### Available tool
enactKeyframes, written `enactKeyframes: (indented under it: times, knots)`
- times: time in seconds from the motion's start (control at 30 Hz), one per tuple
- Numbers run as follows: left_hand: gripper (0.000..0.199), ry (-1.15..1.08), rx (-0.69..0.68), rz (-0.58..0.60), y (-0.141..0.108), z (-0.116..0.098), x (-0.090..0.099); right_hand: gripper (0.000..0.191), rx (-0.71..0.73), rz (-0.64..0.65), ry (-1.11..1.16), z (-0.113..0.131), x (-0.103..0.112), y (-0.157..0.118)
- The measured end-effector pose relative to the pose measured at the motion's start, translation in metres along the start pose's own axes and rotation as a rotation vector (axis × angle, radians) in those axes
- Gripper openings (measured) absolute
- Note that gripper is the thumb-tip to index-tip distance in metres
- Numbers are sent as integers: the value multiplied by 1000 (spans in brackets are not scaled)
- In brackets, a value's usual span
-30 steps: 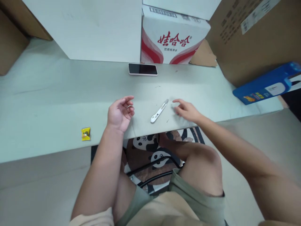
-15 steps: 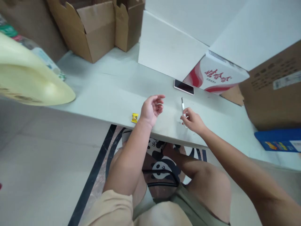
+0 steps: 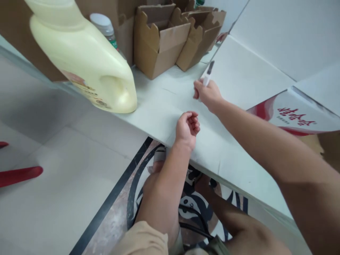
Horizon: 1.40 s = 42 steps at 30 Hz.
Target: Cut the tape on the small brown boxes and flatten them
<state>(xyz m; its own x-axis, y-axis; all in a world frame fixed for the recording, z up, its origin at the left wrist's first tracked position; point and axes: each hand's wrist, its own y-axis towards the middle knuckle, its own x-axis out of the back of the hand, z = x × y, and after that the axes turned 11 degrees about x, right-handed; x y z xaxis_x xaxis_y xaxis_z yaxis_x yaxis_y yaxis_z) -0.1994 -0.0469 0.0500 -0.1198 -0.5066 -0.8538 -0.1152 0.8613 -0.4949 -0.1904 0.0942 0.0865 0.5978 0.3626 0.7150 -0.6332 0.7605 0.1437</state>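
Observation:
A white utility knife (image 3: pixel 207 75) with a dark blade is gripped in my right hand (image 3: pixel 208 92). The blade points up and away, and that hand is over the tabletop beside the white panel. My left hand (image 3: pixel 187 129) rests near the table's front edge, palm turned to the right and fingers curled in. Whether anything lies inside those fingers is hidden. The yellow wrapped candy and the phone are out of sight now.
A large pale yellow jug (image 3: pixel 106 74) stands at the left, with a white-capped bottle (image 3: pixel 102 24) behind it. Open cardboard boxes (image 3: pixel 159 46) are at the back. A white-and-red carton (image 3: pixel 294 113) stands right. Red objects (image 3: pixel 21 175) show at far left.
The view has swung left. My right hand has carried the utility knife away from me and leftward, toward the boxes. The fingers of my left hand have curled in more.

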Motion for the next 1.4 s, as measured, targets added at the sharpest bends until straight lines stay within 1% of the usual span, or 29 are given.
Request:
enactKeyframes:
  times: [0.07,0.1,0.2,0.27,0.33,0.37,0.43,0.53,0.63,0.7,0.77,0.83,0.87,0.93,0.97,1.03,1.1,1.2,1.3,1.37,1.4]
  knots:
    - [23,-24,9,-13,2,-4,0,12,87,62,-21,32,-17,32]
    - [23,-32,13,-15,3,-5,0,16,135,72,-69,47,-25,45]
    - [24,-40,14,-5,5,-7,0,49,289,88,-296,81,-41,72]
    - [25,-36,12,20,6,-7,0,62,311,100,-399,92,-45,80]
    - [25,-25,29,53,5,-5,0,63,290,109,-465,93,-46,83]
    - [25,-19,39,71,5,-4,0,58,282,106,-501,90,-44,83]
    - [24,-12,48,97,3,-3,0,43,269,98,-567,81,-40,82]
    - [23,-18,39,98,0,-2,1,17,244,94,-616,64,-31,76]
    - [22,-26,34,80,-3,-3,3,7,289,47,-619,51,-17,64]
    - [21,-12,21,58,-5,-5,5,9,316,17,-629,45,-3,51]
    - [20,2,-23,14,-7,-8,7,12,301,16,-657,37,18,32]
    - [20,-37,-128,-75,-10,-14,11,19,265,17,-689,25,45,7]
    - [21,-81,-195,-129,-12,-18,12,25,246,15,-699,17,60,-7]
    - [21,-179,-298,-213,-16,-24,16,39,208,11,-703,-5,93,-40]
    - [21,-213,-317,-233,-18,-27,17,41,201,-7,-704,-19,109,-57]
    - [20,-239,-297,-234,-19,-29,18,45,225,-14,-699,-47,142,-92]
    - [20,-232,-251,-228,-19,-28,17,55,230,-37,-681,-74,172,-124]
    - [20,-214,-194,-230,-14,-21,14,53,196,-107,-737,-102,210,-162]
    - [20,-212,-182,-216,-9,-14,12,44,177,-125,-796,-112,238,-186]
    - [20,-210,-191,-208,-6,-10,11,41,175,-125,-824,-107,247,-195]
    - [19,-207,-195,-204,-5,-8,10,41,178,-146,-833,-102,249,-197]
